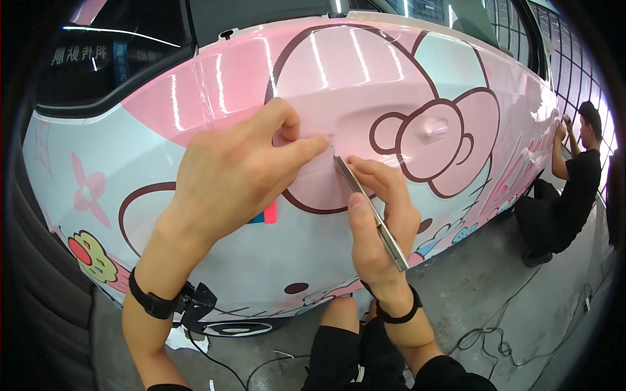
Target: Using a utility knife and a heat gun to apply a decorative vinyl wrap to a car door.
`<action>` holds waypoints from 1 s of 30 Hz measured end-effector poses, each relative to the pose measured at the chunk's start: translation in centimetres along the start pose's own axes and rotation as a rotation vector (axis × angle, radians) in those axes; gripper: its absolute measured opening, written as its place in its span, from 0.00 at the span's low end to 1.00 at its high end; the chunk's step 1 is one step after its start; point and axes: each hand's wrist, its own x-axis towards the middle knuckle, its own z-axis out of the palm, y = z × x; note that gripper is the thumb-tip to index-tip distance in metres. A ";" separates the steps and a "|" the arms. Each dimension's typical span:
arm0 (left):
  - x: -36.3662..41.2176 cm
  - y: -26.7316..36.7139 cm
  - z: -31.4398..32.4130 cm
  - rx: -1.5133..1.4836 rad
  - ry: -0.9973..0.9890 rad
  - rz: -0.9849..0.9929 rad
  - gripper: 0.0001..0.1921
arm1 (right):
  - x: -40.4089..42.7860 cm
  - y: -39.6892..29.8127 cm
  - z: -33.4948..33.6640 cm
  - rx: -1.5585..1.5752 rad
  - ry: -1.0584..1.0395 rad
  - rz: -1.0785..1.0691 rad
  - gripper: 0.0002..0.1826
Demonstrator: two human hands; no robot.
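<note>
A pink and white vinyl wrap film (323,112) with cartoon figures covers the side of a car. My right hand (384,215) grips a slim metal snap-off knife (374,215), its tip close to the film near the centre of the view. Just left of that tip, the thumb and index finger of my left hand (239,166) come near the film; whether they pinch a bit of it cannot be told. A raised bulge (435,128) shows in the film inside the bow drawing. Below my left hand, a pink and blue piece (269,213) lies against the door, partly hidden.
A person in black (567,195) crouches at the car's far right end, hands raised to its side. Dark car windows (112,54) run along the top. Cables (489,332) lie coiled on the concrete floor, and a white sheet (188,339) lies below the car's edge.
</note>
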 end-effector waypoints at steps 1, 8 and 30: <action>0.1 -0.1 -0.1 -0.001 -0.006 0.010 0.23 | -0.2 0.1 0.1 -0.055 0.008 -0.032 0.17; 0.1 -0.2 0.5 -0.009 -0.015 0.042 0.22 | -2.6 -1.2 3.4 -0.011 0.192 0.127 0.18; 4.9 -1.2 0.7 0.052 -0.215 0.375 0.05 | -4.1 -1.6 7.7 0.074 0.447 0.199 0.21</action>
